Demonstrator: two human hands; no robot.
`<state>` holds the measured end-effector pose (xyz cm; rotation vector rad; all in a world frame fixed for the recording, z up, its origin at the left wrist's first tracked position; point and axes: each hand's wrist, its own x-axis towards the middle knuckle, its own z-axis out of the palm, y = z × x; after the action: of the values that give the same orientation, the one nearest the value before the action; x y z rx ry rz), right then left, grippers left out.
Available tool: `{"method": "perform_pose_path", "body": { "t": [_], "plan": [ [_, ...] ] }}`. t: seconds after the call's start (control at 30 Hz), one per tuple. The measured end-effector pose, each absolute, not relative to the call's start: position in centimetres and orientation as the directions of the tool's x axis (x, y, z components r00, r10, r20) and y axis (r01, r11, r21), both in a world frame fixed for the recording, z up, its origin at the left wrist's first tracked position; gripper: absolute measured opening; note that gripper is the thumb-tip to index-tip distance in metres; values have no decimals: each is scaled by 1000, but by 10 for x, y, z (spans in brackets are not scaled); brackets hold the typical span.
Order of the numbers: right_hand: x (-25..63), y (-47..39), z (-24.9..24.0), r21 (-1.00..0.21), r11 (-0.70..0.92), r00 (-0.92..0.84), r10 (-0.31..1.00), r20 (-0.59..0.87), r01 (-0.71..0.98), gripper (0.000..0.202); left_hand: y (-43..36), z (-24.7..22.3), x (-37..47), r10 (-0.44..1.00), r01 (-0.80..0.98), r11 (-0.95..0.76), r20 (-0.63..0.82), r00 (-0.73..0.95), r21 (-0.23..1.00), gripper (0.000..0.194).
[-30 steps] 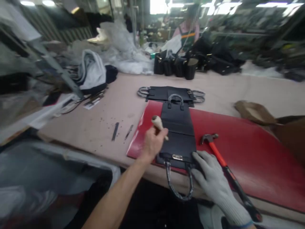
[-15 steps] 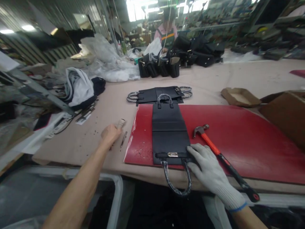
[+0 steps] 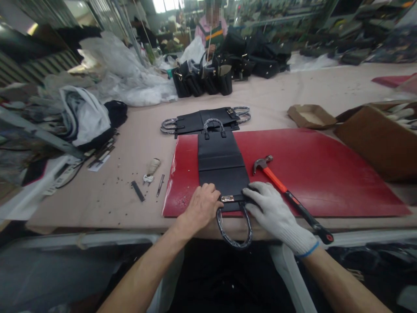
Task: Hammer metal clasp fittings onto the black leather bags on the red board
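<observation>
A flat black handbag body [image 3: 223,169] lies on a red board [image 3: 309,174], its two looped handles wrapped in clear film. Near its lower edge is a strap with a metal clasp [image 3: 227,198]. My bare left hand [image 3: 202,203] has its fingers curled over the bag's lower left edge, with the thumb beside the clasp. My right hand [image 3: 269,211], in a white knit glove, grips the lower right edge between fingers and thumb. Just right of the glove rests a claw hammer [image 3: 286,191] with an orange and black handle.
Left of the board lie a pale wrapped tool [image 3: 152,170], a thin metal rod [image 3: 160,185] and a dark bar [image 3: 137,191]. Another flat bag [image 3: 205,119] lies behind. Cardboard boxes [image 3: 374,143] stand at right, finished black bags [image 3: 202,80] farther back, near a person [image 3: 211,32].
My left hand has let go of the pale wrapped tool on the table and moved right onto the bag's lower left edge. My right hand stays at the bag; the view has shifted.
</observation>
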<state>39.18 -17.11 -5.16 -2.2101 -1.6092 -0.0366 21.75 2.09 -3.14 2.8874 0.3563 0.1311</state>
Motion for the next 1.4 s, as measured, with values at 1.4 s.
{"method": "perform_pose_path", "body": {
  "t": [1.4],
  "plan": [
    [370, -155, -78, -250, -115, 218, 873, 437, 961, 45, 24, -88, 178, 63, -161, -935, 596, 800, 315, 23]
  ]
}}
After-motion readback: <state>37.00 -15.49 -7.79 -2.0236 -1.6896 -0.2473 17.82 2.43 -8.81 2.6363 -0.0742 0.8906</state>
